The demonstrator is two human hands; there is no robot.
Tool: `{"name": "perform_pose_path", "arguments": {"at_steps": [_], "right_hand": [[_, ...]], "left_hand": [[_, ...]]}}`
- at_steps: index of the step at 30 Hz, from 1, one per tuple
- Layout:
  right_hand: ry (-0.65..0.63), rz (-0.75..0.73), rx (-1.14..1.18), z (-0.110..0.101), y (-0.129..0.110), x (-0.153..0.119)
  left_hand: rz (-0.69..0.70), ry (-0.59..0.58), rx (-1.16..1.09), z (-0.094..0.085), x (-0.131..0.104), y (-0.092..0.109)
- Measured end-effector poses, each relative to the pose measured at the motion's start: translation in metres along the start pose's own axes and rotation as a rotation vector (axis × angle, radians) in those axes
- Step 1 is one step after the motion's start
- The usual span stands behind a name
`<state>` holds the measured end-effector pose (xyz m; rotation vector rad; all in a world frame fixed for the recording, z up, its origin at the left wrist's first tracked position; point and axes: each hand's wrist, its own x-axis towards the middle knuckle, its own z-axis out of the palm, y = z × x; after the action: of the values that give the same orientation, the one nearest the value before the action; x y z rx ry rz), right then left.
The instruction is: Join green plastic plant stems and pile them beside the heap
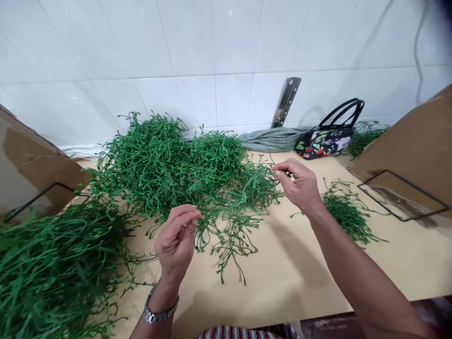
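Note:
My left hand, with a metal watch on its wrist, is closed in a pinch in front of the large heap of green artificial plant stems. Whatever lies between its fingertips, I cannot make out. On the right, my right hand pinches thumb against forefinger, and a thin green stem appears to run to its fingertips. Between the hands, loose branching stems spread over the tabletop from a smaller tangle.
Another big pile of stems covers the left. A small bundle lies right of my right forearm. Cardboard boxes stand at both sides, with black wire frames by them. A flowered bag and grey cloth sit along the tiled wall.

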<state>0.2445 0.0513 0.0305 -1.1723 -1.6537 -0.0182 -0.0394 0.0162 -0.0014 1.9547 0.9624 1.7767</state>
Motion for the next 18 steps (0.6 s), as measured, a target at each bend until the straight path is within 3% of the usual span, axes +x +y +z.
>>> {"name": "perform_pose_path", "arguments": {"at_steps": [5,9,11,14,18], "right_hand": [[0.139,0.189,-0.093,-0.014,0.021,-0.016],[0.152,0.194,-0.090,-0.025,0.019,-0.031],[0.133,0.177,-0.062,-0.025,0.013,-0.039],[0.124,0.155,-0.029,-0.020,0.001,-0.052],[0.125,0.080,-0.034,-0.010,-0.016,-0.067]], "left_hand": [[-0.102,0.004,0.154,-0.012,-0.017,-0.016],[-0.198,0.018,0.224,-0.018,-0.029,-0.032],[-0.231,-0.067,0.228,-0.018,-0.028,-0.034],[-0.216,-0.224,0.242,-0.012,-0.021,-0.025],[-0.062,-0.176,0.310,0.013,-0.004,0.006]]}}
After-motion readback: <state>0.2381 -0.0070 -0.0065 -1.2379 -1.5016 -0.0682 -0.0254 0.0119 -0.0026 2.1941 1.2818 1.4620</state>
